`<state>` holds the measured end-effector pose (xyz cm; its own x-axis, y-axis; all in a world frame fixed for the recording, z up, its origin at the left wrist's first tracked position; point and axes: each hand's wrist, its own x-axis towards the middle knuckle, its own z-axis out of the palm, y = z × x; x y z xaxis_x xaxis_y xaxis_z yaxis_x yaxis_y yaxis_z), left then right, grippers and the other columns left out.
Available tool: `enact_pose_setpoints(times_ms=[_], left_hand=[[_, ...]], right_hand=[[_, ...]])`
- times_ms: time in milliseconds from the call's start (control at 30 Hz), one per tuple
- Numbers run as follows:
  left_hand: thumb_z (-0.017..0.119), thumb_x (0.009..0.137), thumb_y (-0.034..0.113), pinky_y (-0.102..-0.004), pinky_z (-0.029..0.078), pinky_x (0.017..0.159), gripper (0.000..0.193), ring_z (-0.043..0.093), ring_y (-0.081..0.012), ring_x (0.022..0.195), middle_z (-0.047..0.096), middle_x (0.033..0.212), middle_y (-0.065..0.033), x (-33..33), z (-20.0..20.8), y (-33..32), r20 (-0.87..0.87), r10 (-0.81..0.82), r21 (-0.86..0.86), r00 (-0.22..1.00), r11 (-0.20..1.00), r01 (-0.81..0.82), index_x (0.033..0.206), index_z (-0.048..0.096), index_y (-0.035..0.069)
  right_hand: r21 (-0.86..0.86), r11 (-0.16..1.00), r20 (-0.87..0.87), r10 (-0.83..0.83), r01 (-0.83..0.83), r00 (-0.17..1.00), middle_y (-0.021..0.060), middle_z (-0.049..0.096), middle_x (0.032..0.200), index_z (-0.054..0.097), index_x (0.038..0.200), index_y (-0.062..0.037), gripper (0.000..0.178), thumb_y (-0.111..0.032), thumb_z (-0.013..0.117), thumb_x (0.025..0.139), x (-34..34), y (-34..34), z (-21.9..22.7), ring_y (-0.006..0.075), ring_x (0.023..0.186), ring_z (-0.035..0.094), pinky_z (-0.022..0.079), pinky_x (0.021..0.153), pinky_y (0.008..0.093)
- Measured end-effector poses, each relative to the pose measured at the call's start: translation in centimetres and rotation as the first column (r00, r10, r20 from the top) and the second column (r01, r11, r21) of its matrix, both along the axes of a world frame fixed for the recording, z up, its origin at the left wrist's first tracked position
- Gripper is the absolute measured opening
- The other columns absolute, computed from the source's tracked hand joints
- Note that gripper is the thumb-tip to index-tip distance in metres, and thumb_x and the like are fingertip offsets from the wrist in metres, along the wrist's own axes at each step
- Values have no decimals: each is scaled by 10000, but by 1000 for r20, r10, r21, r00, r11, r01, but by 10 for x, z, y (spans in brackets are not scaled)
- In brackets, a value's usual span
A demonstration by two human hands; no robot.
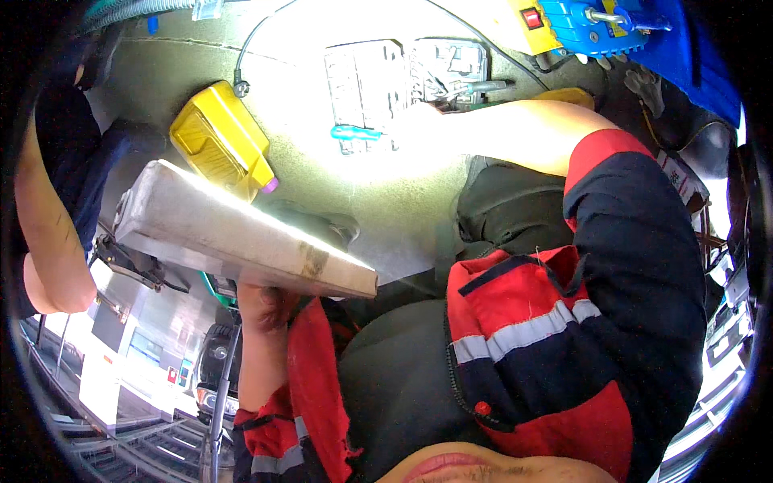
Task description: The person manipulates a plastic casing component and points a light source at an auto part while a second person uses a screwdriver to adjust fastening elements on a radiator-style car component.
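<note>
The pale box is tilted above the floor, left of centre; I judge it stiff, light enough for one arm but slick-sided, best gripped by its narrow edges. From afar I see the left hand against its underside, fingers hidden, so I can't tell how closed. The right hand reaches the open tool case, its grip lost in glare. A blue handle lies beside it; the yellow jug crowds the box's far edge.

The person's right arm bends at the elbow, bare forearm angled inward, right hand blurred by glare; the left forearm rises upright, left hand partly hidden.
</note>
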<state>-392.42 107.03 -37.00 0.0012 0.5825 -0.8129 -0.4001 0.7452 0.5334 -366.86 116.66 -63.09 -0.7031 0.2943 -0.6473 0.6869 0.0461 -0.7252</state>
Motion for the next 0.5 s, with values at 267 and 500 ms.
enact_pose_setpoints(times_ms=[267, 500], left_hand=[[804, 700, 439, -436, 470, 926, 847, 551, -281, 1125, 541, 1270, -100, 33, 5, 20, 46, 63, -126, 997, 990, -57, 1326, 425, 12], [819, 665, 446, -425, 481, 937, 944, 543, -307, 1143, 512, 1293, -154, -13, -12, -16, 112, -36, -32, 993, 999, 40, 1350, 363, -18]], right_hand=[[-371, 921, -523, -103, -117, 846, 100, 655, 820, 649, 966, -40, 209, -218, 571, 889, 0, 33, 83, 211, 688, 643, 515, 577, 308], [-736, 651, -644, -590, -186, 487, 101, 659, 882, 609, 1082, -31, 252, -190, 591, 887, -16, 33, 126, 198, 727, 639, 525, 631, 308]])
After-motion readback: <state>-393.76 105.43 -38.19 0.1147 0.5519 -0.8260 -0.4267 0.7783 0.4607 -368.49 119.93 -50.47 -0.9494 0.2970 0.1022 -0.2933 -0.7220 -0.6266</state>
